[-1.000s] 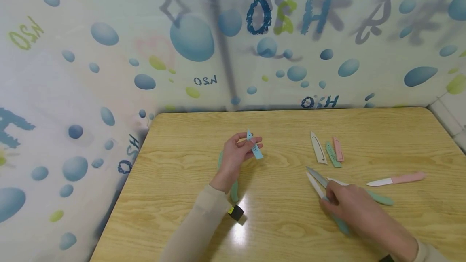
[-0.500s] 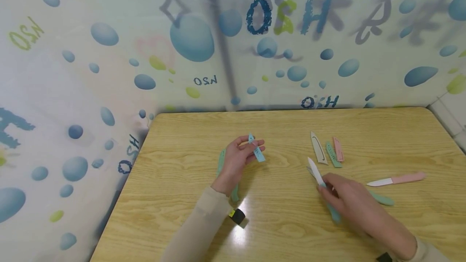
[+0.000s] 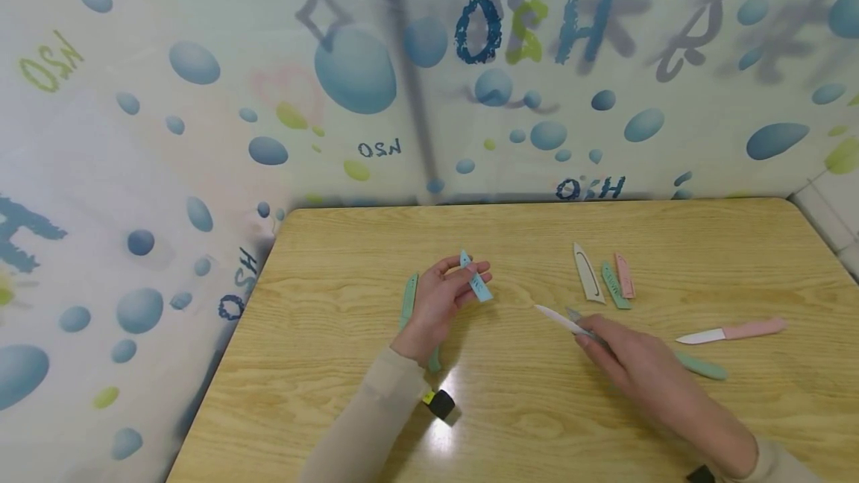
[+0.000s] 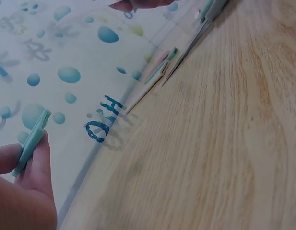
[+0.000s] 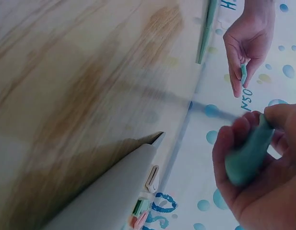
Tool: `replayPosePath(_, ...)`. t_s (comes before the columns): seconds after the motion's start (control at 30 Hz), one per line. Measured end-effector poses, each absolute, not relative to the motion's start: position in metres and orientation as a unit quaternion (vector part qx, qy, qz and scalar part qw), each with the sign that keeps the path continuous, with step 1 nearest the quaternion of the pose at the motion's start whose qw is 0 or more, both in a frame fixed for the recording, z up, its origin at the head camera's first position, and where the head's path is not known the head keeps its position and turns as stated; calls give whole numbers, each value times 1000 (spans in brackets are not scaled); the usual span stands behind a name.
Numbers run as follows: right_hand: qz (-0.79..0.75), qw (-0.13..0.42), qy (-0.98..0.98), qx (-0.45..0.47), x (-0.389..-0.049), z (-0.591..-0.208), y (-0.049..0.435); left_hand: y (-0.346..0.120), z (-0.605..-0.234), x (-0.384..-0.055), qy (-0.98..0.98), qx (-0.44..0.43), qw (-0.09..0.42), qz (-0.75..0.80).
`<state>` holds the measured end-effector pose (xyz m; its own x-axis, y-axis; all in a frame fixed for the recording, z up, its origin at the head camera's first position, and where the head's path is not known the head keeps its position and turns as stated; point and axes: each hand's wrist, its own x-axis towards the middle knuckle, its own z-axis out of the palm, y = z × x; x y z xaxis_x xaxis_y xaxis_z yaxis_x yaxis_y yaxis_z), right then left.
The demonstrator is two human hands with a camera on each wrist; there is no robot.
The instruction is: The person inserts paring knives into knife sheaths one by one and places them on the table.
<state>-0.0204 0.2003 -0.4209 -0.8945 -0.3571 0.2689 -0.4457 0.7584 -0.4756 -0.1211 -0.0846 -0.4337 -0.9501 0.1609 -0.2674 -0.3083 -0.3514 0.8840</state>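
Note:
In the head view my left hand (image 3: 432,308) pinches a small light-blue knife sheath (image 3: 480,289) between thumb and fingers, raised over the table. The left wrist view shows this sheath (image 4: 31,143) edge-on. My right hand (image 3: 647,367) grips a paring knife (image 3: 558,317), its white blade pointing left towards the sheath. Its blue-green handle (image 5: 249,155) appears blurred in the right wrist view, inside the curled fingers. Beneath the right hand lies a grey blade (image 3: 573,314), mostly hidden. A green handle (image 3: 701,365) shows beyond the hand's right side.
A white sheath (image 3: 587,274), a green sheath (image 3: 614,288) and a pink sheath (image 3: 624,276) lie at the back right. A pink-handled knife (image 3: 734,331) rests at the right. Left of my left wrist lies a long green piece (image 3: 408,300), partly covered by the arm.
My right hand has lifted the knife and turned its blade from pointing away to pointing left. My left hand, with the blue sheath, has shifted slightly right and nearer.

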Motion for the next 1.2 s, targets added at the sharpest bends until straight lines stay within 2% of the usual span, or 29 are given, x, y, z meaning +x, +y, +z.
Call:
replayPosePath(0.1, 275, 98, -932, 216, -21, -422, 199, -84, -434, -119, 548, -68, 146, 821)
replayPosePath(0.53, 293, 77, -932, 202, -24, -419, 189, -77, -436, -114, 527, -74, 139, 835)
replayPosePath(0.83, 306, 83, -924, 216, -24, -420, 179, -74, -434, -112, 522, -82, 143, 837)
replayPosePath(1.2, 294, 23, -933, 206, -27, -417, 173, -71, -435, -108, 511, -86, 137, 844)
